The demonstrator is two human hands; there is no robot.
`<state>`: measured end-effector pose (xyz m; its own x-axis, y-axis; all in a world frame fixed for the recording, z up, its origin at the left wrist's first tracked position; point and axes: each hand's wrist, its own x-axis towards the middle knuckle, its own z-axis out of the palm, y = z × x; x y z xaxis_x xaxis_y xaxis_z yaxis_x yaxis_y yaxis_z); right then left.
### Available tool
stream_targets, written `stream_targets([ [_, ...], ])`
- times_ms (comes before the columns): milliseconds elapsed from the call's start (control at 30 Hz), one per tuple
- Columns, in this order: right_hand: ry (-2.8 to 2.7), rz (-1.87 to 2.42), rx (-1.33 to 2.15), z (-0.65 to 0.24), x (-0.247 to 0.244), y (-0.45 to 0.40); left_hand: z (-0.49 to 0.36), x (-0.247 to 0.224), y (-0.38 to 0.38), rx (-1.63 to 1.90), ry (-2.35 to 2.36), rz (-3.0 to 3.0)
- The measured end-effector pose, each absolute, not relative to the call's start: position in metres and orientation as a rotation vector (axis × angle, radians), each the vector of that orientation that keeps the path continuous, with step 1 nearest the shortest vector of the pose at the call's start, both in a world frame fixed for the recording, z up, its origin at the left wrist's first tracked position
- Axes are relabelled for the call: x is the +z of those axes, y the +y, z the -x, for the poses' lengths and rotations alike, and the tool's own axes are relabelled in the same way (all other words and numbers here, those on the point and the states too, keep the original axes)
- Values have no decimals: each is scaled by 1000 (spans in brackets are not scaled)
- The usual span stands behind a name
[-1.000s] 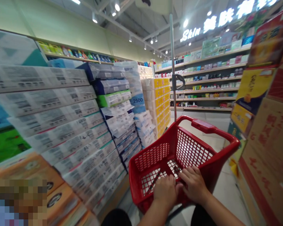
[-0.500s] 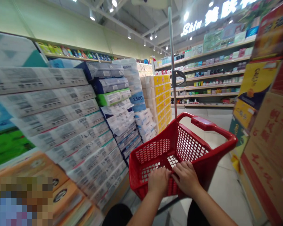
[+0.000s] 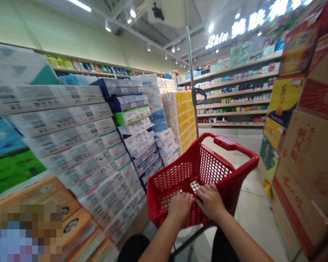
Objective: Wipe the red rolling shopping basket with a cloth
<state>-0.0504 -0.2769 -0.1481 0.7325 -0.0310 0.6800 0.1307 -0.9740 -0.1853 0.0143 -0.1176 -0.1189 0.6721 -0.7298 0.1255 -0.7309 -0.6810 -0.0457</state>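
Red cart (image 3: 177, 171) stood on the tiled floor (image 3: 250, 218), between paper packs (image 3: 95, 140) along the floor's left edge and cartons (image 3: 307, 163) along its right. From far away, I had my left hand (image 3: 180, 208) curled closed on the cart's near edge; my right hand (image 3: 211, 204), just beside, gripped it also, fingers a little straighter.

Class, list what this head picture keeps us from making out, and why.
Head view: near rim of the red cart, partly covered by left hand and right hand.
Head view: top of the pale sign, cut off by upper edge.
Head view: labels on back shelves, too small.
Head view: lower left corner, masked by pixel blocks.
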Motion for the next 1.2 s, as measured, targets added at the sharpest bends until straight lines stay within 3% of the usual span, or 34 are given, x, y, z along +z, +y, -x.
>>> stream_targets([
  [100, -69, 2727, -1075, 50, -147, -276, -20, -115, -113, 167, -1358, -2774],
  [300, -58, 2730, -1064, 50, -146, -274, -8, -142, -103, 491, -1202, -2866],
  [500, -80, 2756, -1060, 51, -145, -275, -14, -128, -108, 307, -1253, -2881],
  [700, -81, 2752, -1058, 52, -143, -274, -5, -150, -98, 675, -1200, -2836],
  [900, -65, 2783, -1038, 54, -139, -273, -11, -118, -106, 228, -1130, -2892],
  [1067, -62, 2806, -1056, 53, -139, -273, -1, -129, -101, 533, -1184, -2858],
  [1200, -52, 2812, -1045, 52, -139, -272, -3, -127, -103, 317, -1105, -2926],
])
